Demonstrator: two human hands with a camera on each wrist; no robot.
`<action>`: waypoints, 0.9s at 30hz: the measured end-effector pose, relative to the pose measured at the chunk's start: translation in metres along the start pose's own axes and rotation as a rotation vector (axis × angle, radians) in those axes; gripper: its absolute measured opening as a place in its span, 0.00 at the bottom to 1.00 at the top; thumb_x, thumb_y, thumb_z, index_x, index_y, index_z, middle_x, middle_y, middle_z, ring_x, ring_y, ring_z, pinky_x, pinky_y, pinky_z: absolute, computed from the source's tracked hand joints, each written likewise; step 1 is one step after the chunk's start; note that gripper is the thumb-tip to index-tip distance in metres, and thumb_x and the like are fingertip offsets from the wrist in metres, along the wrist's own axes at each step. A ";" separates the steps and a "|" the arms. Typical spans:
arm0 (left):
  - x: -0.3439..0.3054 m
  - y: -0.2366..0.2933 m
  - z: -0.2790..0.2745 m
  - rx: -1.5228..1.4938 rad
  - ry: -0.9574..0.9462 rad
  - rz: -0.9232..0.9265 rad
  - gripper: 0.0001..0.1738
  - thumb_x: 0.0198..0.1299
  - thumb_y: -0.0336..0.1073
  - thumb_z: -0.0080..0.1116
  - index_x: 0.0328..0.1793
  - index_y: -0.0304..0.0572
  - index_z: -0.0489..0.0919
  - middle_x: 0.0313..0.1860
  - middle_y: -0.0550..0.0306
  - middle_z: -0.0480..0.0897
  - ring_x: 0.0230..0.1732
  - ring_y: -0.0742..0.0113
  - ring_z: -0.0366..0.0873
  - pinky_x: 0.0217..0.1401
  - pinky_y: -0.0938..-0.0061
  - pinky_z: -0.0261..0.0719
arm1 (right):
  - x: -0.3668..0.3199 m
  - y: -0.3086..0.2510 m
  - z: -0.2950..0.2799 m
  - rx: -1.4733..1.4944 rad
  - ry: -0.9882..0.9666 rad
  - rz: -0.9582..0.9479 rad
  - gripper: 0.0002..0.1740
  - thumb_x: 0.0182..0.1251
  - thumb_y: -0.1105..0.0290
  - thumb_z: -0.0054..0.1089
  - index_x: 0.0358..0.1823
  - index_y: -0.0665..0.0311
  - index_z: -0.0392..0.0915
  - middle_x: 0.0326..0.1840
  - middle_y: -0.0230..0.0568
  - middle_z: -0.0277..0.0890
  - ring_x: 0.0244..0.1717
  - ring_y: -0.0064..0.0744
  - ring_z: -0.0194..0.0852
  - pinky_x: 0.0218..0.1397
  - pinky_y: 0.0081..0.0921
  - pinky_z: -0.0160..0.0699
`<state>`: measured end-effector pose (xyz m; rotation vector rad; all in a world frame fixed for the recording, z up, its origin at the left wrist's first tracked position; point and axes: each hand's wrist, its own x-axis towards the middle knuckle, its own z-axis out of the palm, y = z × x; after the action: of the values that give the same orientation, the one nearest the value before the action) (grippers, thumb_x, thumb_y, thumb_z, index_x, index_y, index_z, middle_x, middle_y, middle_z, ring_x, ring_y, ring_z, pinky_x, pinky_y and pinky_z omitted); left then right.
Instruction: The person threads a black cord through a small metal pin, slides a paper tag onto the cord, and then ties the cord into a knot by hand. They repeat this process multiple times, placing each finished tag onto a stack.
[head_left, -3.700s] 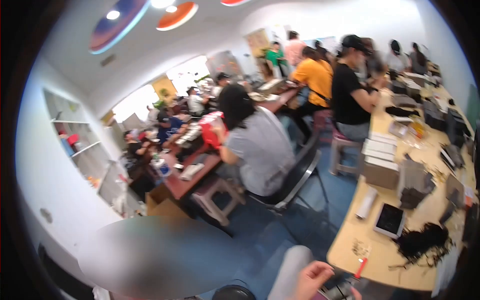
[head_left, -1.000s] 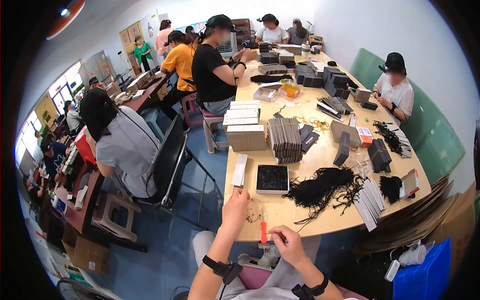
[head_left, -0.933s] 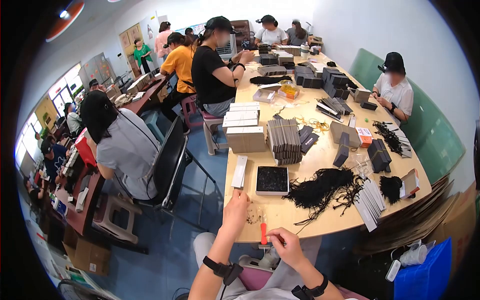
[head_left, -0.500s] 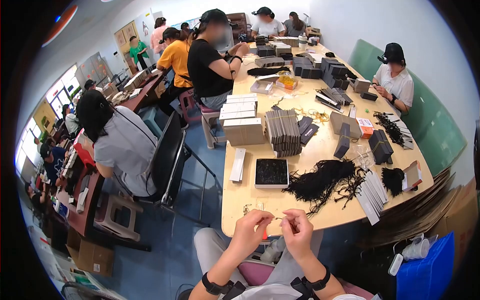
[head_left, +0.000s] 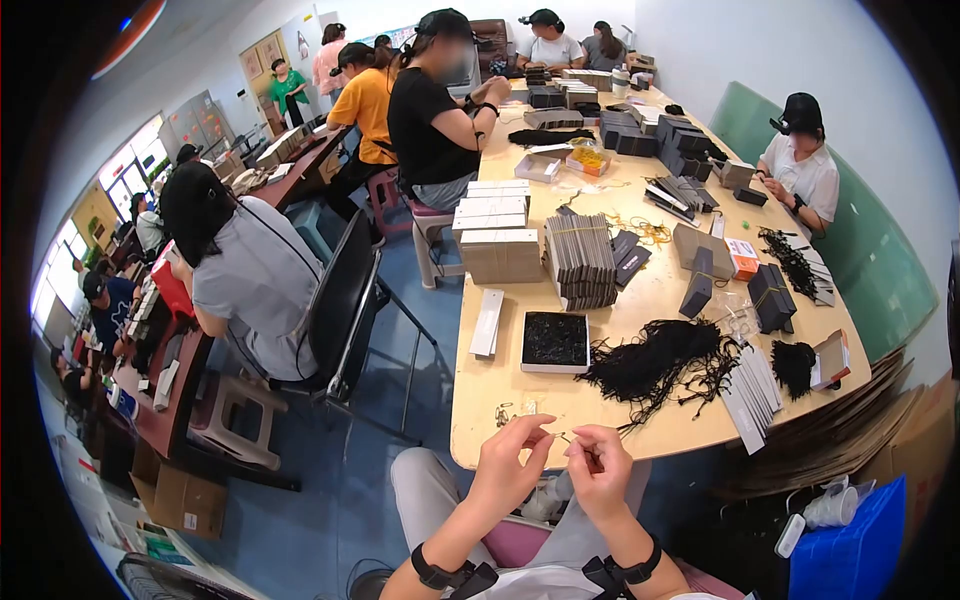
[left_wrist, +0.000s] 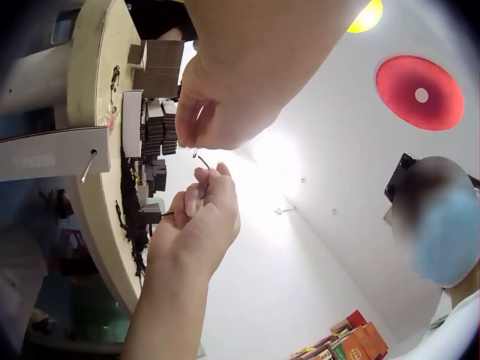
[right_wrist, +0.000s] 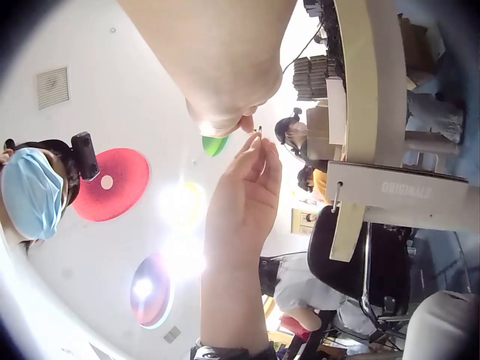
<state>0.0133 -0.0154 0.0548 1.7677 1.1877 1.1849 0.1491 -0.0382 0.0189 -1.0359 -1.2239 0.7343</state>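
Observation:
My left hand (head_left: pixel 512 462) and right hand (head_left: pixel 598 470) are raised close together over the table's near edge. In the left wrist view, a small metal loop (left_wrist: pixel 196 152) is pinched in the fingertips of my left hand (left_wrist: pixel 225 97). A thin dark cord (left_wrist: pixel 204 162) runs from the right hand (left_wrist: pixel 196 225), whose fingers curl round it, up beside the loop. The right wrist view has the left hand (right_wrist: pixel 244 195) holding the loop upright, with the right hand (right_wrist: pixel 232 94) above it. Small metal pieces (head_left: pixel 503 412) lie on the table beyond the left hand.
On the table (head_left: pixel 480 400) are a white card (head_left: pixel 487 323), a box of black pieces (head_left: pixel 556 342), tangled black cords (head_left: pixel 655 362), stacked cards (head_left: pixel 582 262) and fanned white cards (head_left: pixel 745 395). Other people sit around. A card with a hole (left_wrist: pixel 45 156) shows close up at left.
The view has swung round to this table. My left hand has left the spot beside the white card and come near my right hand, which has risen from beside the red-handled tool.

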 end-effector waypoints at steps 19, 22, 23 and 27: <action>-0.011 -0.003 0.003 0.025 0.026 -0.002 0.13 0.57 0.23 0.60 0.49 0.32 0.77 0.36 0.51 0.83 0.37 0.67 0.84 0.41 0.76 0.81 | 0.005 -0.002 -0.002 0.358 -0.124 0.412 0.07 0.67 0.77 0.55 0.44 0.69 0.69 0.32 0.37 0.78 0.33 0.17 0.77 0.30 0.10 0.67; -0.016 -0.004 0.010 -0.200 0.101 -0.119 0.10 0.59 0.23 0.59 0.47 0.31 0.77 0.36 0.52 0.82 0.38 0.69 0.83 0.41 0.78 0.81 | 0.003 0.002 -0.009 0.446 -0.156 0.508 0.06 0.67 0.75 0.55 0.42 0.67 0.69 0.32 0.36 0.78 0.28 0.14 0.71 0.27 0.10 0.63; -0.019 -0.008 0.011 -0.200 0.101 -0.119 0.10 0.59 0.23 0.59 0.47 0.31 0.77 0.36 0.52 0.82 0.38 0.69 0.83 0.41 0.78 0.81 | 0.001 0.005 -0.010 0.490 -0.171 0.536 0.06 0.68 0.75 0.56 0.42 0.65 0.69 0.32 0.36 0.78 0.24 0.12 0.67 0.25 0.10 0.60; -0.024 -0.013 0.012 -0.392 0.049 -0.210 0.05 0.59 0.25 0.59 0.40 0.31 0.78 0.35 0.53 0.80 0.36 0.69 0.81 0.40 0.80 0.79 | 0.002 -0.001 -0.010 0.516 -0.199 0.543 0.06 0.68 0.73 0.56 0.42 0.64 0.70 0.30 0.34 0.77 0.20 0.11 0.59 0.22 0.10 0.54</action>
<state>0.0169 -0.0342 0.0313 1.2987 1.0538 1.2419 0.1588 -0.0387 0.0206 -0.8711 -0.8394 1.5157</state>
